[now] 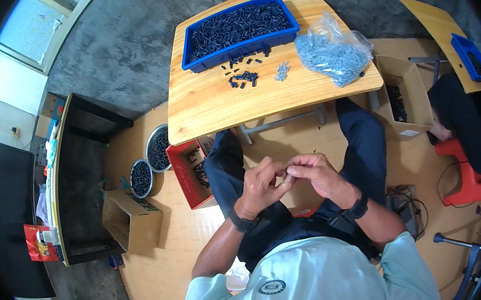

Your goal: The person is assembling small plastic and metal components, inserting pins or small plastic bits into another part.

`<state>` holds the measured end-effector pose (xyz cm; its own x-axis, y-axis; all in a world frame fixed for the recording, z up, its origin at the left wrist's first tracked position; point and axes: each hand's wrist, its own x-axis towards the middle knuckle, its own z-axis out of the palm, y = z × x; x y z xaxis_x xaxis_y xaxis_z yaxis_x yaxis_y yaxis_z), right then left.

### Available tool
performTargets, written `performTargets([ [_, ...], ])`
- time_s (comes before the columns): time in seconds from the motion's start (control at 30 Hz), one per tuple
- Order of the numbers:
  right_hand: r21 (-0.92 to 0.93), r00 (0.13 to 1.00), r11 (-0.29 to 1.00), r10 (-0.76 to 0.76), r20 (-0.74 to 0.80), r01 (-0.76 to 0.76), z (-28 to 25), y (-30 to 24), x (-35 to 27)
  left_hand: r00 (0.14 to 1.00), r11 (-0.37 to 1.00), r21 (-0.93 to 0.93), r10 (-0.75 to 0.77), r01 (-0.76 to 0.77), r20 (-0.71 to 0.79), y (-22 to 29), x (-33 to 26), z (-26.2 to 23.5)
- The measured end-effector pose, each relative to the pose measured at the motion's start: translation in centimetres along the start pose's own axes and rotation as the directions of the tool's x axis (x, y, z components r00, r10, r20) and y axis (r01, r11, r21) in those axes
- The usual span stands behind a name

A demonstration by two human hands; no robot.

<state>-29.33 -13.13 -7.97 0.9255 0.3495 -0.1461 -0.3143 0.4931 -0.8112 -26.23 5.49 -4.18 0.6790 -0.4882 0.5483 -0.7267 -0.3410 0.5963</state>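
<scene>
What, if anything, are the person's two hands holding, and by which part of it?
It cannot be told: the fingertips of the left hand and the right hand come together, hiding any small thing between them.

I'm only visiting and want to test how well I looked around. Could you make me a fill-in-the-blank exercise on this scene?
1. On the nearer wooden table, the tray heaped with black pieces is coloured ____.
2. The clear bag of silvery pieces lies to the ____ of that tray.
3. The left hand and right hand each have a dark band around the ____.
4. The co-worker sits on a stool coloured ____.

Missing words: blue; right; wrist; red.
</scene>
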Motion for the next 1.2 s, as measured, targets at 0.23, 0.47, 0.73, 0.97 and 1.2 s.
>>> performTargets([
  [0.23, 0.038, 0.972, 0.999, -0.016, -0.233, 0.026, -3.1, 0.2, 0.7, 0.971, 0.999, -0.001, -0.04, 0.042, 0.234, -4.2, 5.0, -1.7],
  [0.47, -0.041, 0.943, 0.999, -0.02, -0.331, 0.007, -5.7, 1.3, 0.2, 0.898, 0.879, 0.2, -0.401, 0.433, -0.181, -16.9, 13.6, -7.5],
  [0.73, -0.033, 0.933, 0.999, -0.012, -0.36, 0.0, -7.5, 3.7, -0.5, 0.816, 0.778, 0.26, -0.572, 0.572, -0.082, -18.2, 17.4, -5.9],
  [0.97, -0.017, 0.95, 0.999, 0.041, -0.31, -0.048, -6.7, 4.6, -0.3, 0.752, 0.719, 0.298, -0.659, 0.628, 0.003, -18.6, 19.2, -6.2],
  [1.2, -0.046, 0.964, 0.998, 0.029, -0.264, -0.043, -5.9, 4.4, -0.7, 0.793, 0.786, 0.124, -0.61, 0.605, -0.002, -18.5, 17.4, -8.5],
])
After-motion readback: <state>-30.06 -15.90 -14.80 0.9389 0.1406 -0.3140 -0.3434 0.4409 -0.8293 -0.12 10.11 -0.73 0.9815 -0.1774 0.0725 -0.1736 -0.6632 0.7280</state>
